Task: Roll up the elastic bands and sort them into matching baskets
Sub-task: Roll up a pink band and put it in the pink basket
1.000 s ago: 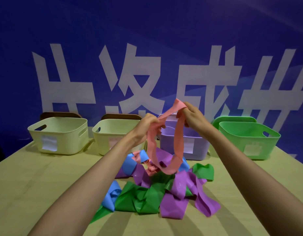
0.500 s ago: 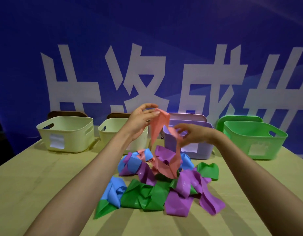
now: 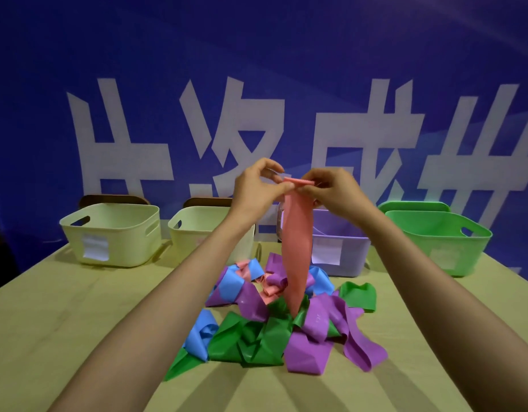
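A pink elastic band (image 3: 296, 251) hangs straight down from both my hands, its lower end reaching the pile. My left hand (image 3: 256, 185) pinches its top edge on the left. On the right, my right hand (image 3: 331, 188) pinches the same edge, which looks folded over into a short roll. Below lies a heap of bands (image 3: 274, 322): green, purple, blue and pink. Along the table's far side stand two cream baskets (image 3: 114, 233) (image 3: 197, 230), a purple basket (image 3: 340, 254) and a green basket (image 3: 441, 242).
The wooden table (image 3: 63, 322) has bare surface left and right of the heap. Each basket carries a white label. A blue wall with large white characters (image 3: 197, 129) rises close behind the baskets. Two dark chair backs (image 3: 114, 199) show behind the cream baskets.
Both hands have come together at the band's top edge and lifted it, so the pink band now hangs flat and straight instead of looped and twisted.
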Tool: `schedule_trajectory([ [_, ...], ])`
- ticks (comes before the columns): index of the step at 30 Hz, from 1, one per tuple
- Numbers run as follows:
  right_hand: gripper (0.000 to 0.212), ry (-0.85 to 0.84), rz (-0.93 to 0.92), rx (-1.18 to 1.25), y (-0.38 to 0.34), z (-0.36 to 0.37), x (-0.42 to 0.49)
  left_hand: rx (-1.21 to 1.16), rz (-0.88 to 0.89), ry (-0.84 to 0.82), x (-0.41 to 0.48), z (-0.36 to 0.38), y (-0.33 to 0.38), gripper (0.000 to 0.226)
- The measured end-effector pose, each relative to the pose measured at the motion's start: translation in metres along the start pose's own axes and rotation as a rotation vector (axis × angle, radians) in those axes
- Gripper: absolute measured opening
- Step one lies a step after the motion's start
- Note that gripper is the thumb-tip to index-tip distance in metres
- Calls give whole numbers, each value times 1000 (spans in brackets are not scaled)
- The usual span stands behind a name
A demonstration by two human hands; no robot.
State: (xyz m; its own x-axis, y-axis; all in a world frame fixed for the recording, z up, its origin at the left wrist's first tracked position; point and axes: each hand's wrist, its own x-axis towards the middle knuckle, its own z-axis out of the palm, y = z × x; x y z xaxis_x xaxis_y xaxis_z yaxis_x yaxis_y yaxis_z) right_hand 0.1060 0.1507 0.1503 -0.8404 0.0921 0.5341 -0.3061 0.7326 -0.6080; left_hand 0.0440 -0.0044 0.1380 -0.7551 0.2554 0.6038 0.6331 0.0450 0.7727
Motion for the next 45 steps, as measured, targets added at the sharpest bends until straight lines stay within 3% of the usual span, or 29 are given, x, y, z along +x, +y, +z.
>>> schedule_trajectory([
  [3, 8, -31, -7, 22, -9, -5, 1, -77, -63, -46, 0, 1, -9, 21],
  [9, 18, -35, 19, 229, -14, -8, 4, -388, -271, -332, -14, 9, -23, 25],
  [13, 17, -30, 5, 163, -12, -3, 2, -385, -296, -406, -27, 17, -32, 19],
  [20, 18, -145, 145, 393, 4, 8, -7, -339, -371, -383, -51, 24, -70, 12],
  [24, 15, -5, 173, 554, 0, 3, -7, -222, -455, -435, -73, 35, -102, 3],
  [28, 10, 83, 119, 500, -1, 0, -6, -250, -573, -407, -87, 39, -118, 12],
  [34, 13, -3, 133, 518, 6, -3, -10, -224, -379, -345, -72, 33, -92, 22],
  [38, 9, 44, 111, 517, 6, -8, -10, -216, -300, -366, -74, 19, -69, 13],
  [42, 7, 71, 141, 511, 13, -8, -11, -301, -352, -425, -97, 11, -50, 15],
  [45, 10, -22, 252, 563, 32, 10, -25, -323, -466, -465, -126, 12, -53, 18],
])
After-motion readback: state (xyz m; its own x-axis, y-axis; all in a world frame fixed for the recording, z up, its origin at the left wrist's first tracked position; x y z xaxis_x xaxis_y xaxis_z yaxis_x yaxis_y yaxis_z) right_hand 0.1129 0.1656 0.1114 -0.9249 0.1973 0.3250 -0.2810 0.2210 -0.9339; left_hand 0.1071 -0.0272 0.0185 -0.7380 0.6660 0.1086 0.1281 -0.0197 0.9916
